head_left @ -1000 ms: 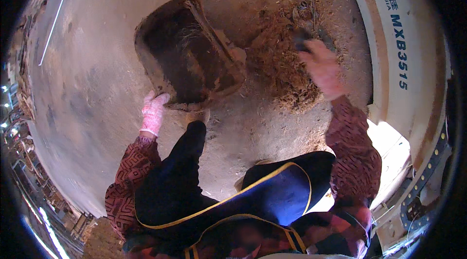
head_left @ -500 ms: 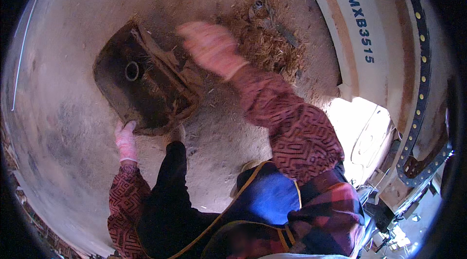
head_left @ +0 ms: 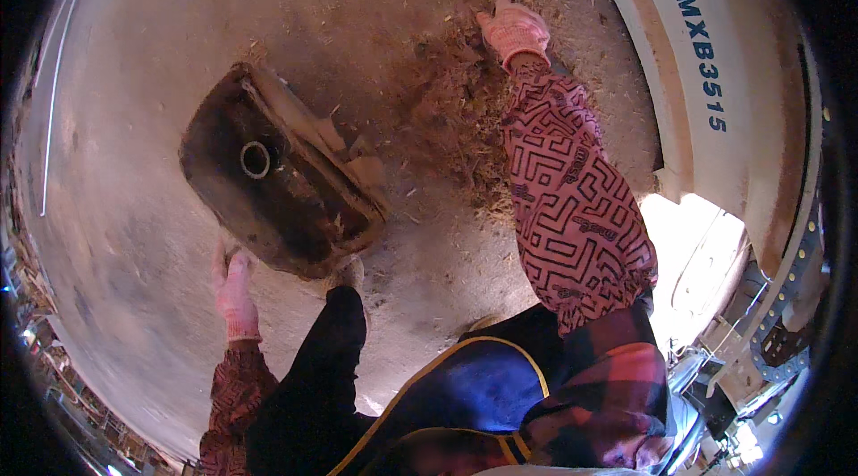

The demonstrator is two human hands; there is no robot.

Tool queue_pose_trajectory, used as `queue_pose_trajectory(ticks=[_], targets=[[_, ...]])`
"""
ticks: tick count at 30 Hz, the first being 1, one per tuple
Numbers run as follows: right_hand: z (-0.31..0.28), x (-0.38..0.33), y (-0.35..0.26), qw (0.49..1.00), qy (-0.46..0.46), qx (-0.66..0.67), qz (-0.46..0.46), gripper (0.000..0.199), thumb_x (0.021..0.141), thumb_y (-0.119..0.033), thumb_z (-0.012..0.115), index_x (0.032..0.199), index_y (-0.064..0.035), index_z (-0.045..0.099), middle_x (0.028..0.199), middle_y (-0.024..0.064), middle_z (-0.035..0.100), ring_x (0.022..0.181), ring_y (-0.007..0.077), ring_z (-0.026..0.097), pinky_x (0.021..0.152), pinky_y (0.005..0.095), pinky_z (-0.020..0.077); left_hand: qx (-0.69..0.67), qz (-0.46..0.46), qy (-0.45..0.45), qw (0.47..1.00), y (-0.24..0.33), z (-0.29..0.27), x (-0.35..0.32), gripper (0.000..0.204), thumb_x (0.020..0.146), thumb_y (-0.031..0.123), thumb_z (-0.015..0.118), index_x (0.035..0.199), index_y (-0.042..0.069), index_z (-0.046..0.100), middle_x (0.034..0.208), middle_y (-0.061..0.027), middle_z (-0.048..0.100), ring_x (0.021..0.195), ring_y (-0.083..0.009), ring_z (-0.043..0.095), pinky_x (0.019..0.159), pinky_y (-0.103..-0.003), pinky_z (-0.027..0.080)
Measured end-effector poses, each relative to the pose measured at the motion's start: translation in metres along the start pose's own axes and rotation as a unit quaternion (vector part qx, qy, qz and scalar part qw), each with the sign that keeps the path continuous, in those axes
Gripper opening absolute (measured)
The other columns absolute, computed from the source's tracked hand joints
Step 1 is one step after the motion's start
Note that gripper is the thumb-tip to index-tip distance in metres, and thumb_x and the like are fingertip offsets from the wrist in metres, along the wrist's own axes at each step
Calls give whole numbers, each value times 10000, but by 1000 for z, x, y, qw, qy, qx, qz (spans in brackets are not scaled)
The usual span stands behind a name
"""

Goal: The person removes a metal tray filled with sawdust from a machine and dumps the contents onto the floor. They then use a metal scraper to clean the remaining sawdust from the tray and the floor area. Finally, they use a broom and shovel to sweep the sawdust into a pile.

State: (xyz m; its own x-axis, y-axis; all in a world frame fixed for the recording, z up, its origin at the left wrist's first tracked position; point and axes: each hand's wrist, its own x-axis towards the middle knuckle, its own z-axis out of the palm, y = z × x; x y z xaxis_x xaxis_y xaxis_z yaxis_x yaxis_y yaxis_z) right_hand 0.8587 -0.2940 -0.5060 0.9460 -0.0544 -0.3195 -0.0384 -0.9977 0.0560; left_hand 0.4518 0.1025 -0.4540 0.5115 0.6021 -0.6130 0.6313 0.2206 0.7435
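Observation:
A dark, dirty rectangular tub [head_left: 268, 181] with a round hole in its bottom lies tipped on the dusty ground. My left hand [head_left: 234, 288], in a pink glove, grips the tub's near rim. My right hand [head_left: 514, 29], also gloved in pink, reaches far forward into a heap of straw and sawdust [head_left: 465, 109] beyond the tub. Its fingers press down into the loose stuff, and I cannot tell whether they hold any. My patterned red sleeve [head_left: 572, 199] runs across the heap's right side.
A large white curved machine body [head_left: 715, 101] with blue markings stands at the right. My foot [head_left: 344, 275] rests on the ground just below the tub. Dusty concrete floor [head_left: 134, 74] spreads to the left and far side.
My right hand has moved from over the tub back out to the straw heap at the far right. The tub has tipped more toward me, still held by my left hand.

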Motion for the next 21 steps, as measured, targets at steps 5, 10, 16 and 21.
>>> queue_pose_trajectory(ticks=[5,10,16,21], targets=[[-12,-23,-3,1000,-7,12,-28,543,843,-489,615,1227,-105,595,1101,178,672,1059,344,635,862,468,512,6,95,85,992,2,-21,3,562,956,145,584,1463,24,371,1367,-149,503,1213,-224,514,1036,-346,421],[-44,-93,54,986,53,147,-65,520,820,-482,652,1175,-104,628,1031,167,692,987,325,665,855,424,515,75,201,52,975,37,24,-9,518,974,118,547,1455,22,381,1378,-153,501,1235,-219,501,1054,-338,404],[-41,-199,80,951,24,273,-140,413,809,-378,710,1126,-120,655,993,129,702,907,304,681,779,394,533,103,254,-88,958,73,78,-31,493,964,66,529,1440,21,409,1365,-157,524,1243,-225,511,1072,-351,388],[-21,-253,76,921,-52,214,-320,296,790,-220,750,1045,-97,665,976,124,682,898,306,664,698,385,526,132,298,-247,913,103,137,-39,508,923,-13,546,1418,4,433,1411,-145,501,1289,-229,495,1080,-343,384]])
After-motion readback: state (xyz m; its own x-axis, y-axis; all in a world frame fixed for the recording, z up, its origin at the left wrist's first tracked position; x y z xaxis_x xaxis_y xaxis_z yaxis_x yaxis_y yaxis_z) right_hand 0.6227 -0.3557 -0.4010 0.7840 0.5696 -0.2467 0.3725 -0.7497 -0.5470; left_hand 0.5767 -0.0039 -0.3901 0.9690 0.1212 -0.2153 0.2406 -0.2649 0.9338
